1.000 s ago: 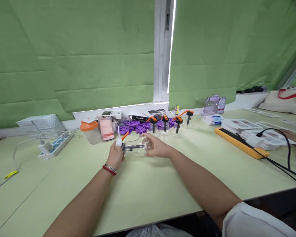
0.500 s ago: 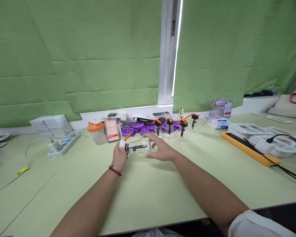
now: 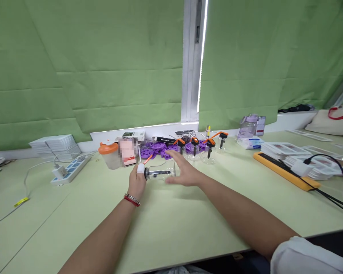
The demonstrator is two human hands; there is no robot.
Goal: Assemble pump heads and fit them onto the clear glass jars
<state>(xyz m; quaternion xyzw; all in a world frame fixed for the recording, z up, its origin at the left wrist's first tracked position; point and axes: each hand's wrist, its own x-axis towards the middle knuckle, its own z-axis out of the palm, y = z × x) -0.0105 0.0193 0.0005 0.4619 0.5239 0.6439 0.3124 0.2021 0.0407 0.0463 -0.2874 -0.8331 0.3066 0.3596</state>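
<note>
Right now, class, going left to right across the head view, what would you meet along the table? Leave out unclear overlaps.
White power strip, orange-lidded cup, left hand, clear container, right hand, lilac bottle, tote bag.

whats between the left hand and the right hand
A clear jar, held sideways, as the head view shows: its black top end is at the left hand, its base by the spread fingers of the right hand.
</note>
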